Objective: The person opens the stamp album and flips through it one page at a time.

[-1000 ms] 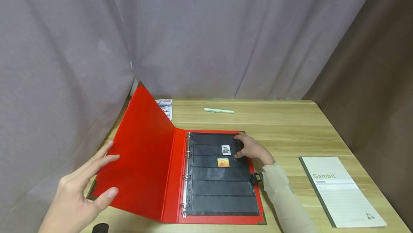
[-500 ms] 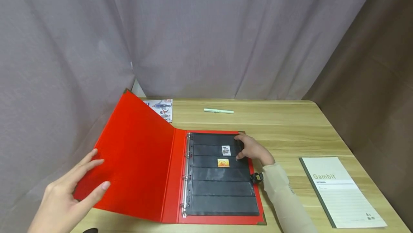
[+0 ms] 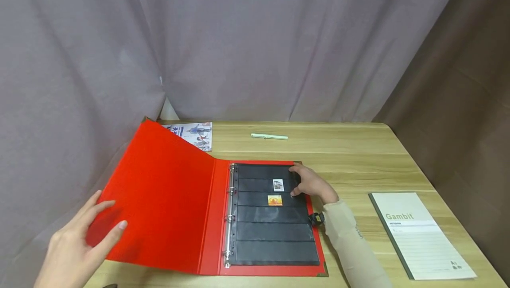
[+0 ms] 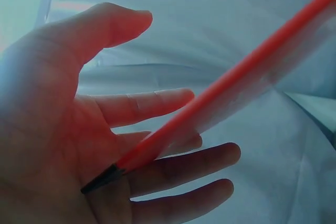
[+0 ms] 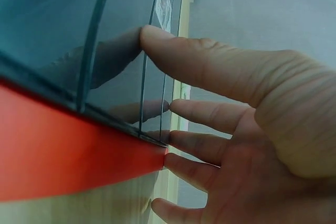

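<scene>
A red ring binder [image 3: 167, 208] lies open on the wooden table [image 3: 358, 155]. Its left cover is raised at a slant. My left hand [image 3: 79, 239] supports that cover's outer edge, fingers straight behind it and thumb in front. In the left wrist view the cover edge [image 4: 220, 87] crosses the straight fingers of my left hand [image 4: 105, 145], with the thumb apart from it. My right hand [image 3: 312, 186] rests flat on the black pocket page [image 3: 275, 235], beside two stamps [image 3: 278, 184] [image 3: 275, 200]. The right wrist view shows my right hand [image 5: 236, 129] with straight fingers on the glossy page [image 5: 79, 35].
A pale green pen [image 3: 269, 136] lies near the table's far edge. A printed leaflet [image 3: 193, 130] sits behind the raised cover. A "Gambit" notebook [image 3: 418, 235] lies at the right. Grey curtains close off the back and left, a brown one the right.
The red cover has swung down and to the left, opening wider. My left hand has moved lower and leftward with it. The right hand has stayed on the page.
</scene>
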### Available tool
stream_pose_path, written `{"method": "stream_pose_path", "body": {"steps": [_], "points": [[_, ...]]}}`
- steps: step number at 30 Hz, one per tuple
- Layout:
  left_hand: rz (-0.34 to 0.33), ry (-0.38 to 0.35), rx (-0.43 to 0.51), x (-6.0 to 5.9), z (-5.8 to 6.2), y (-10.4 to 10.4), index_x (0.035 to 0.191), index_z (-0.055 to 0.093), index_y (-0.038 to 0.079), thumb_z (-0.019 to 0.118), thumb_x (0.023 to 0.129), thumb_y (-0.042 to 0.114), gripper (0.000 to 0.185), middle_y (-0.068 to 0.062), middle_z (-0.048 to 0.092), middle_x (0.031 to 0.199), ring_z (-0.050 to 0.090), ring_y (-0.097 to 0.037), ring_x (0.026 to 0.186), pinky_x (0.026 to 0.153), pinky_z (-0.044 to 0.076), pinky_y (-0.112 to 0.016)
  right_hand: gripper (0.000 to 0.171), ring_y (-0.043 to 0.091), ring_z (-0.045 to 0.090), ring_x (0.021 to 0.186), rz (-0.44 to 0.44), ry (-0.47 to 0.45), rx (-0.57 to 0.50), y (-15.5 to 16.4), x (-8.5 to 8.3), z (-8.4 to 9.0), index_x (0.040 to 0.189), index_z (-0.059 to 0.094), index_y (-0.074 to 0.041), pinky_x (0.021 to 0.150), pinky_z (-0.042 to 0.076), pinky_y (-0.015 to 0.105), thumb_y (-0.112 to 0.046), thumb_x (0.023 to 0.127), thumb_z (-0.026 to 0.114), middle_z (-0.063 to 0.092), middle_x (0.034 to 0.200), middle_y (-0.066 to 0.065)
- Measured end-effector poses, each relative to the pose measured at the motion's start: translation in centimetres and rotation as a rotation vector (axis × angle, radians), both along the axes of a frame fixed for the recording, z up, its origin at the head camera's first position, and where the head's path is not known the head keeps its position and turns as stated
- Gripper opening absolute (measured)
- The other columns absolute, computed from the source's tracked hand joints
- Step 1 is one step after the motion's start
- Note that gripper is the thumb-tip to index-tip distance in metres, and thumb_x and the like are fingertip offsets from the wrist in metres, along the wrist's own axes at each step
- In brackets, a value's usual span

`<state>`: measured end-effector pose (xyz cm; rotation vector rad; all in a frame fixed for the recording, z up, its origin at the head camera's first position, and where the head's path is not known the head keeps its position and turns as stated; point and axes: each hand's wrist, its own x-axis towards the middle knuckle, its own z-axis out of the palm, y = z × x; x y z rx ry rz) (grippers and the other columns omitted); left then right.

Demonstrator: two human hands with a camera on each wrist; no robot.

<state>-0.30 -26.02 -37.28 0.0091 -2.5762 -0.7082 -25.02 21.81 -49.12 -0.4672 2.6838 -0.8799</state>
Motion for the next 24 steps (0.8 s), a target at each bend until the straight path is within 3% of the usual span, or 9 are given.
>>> {"method": "stream_pose_path", "body": {"steps": [2,7,15,24], "points": [[0.012,-0.008,-0.001,0.0,-0.3,-0.3,0.125,0.067,0.009,0.08,0.086,0.021,0.043,-0.019,0.05,0.149,0.06,-0.044,0.105,0.08,0.038,-0.033,0.08,0.048,0.036,0.14,-0.001,0.002,0.002,-0.1,0.0,0.0,0.14,0.049,0.01,0.112,0.032,0.057,0.004,0.07,0.088,0.033,0.155,0.032],[0.053,-0.081,-0.004,0.1,-1.2,-0.8,0.126,0.064,0.007,0.077,0.089,0.025,0.044,-0.024,0.047,0.149,0.054,-0.053,0.113,0.082,0.038,-0.062,0.083,0.047,0.039,0.138,0.006,0.023,0.012,0.0,0.0,-0.1,0.141,0.048,0.011,0.112,0.033,0.057,0.003,0.07,0.089,0.038,0.153,0.031],[0.07,-0.084,-0.025,0.3,-2.2,-1.4,0.125,0.064,0.004,0.073,0.092,0.024,0.039,-0.026,0.048,0.147,0.056,-0.056,0.107,0.075,0.04,-0.064,0.084,0.049,0.036,0.14,0.014,0.032,0.018,0.2,0.2,-0.2,0.143,0.044,0.013,0.113,0.031,0.058,0.002,0.072,0.088,0.038,0.152,0.033],[0.116,-0.11,0.01,0.3,-3.7,-1.7,0.123,0.065,0.006,0.073,0.092,0.028,0.039,-0.026,0.049,0.146,0.055,-0.06,0.106,0.076,0.041,-0.066,0.083,0.051,0.036,0.139,0.026,0.049,0.018,0.9,0.3,-0.4,0.142,0.044,0.014,0.113,0.03,0.059,0.003,0.071,0.087,0.038,0.15,0.036]]}}
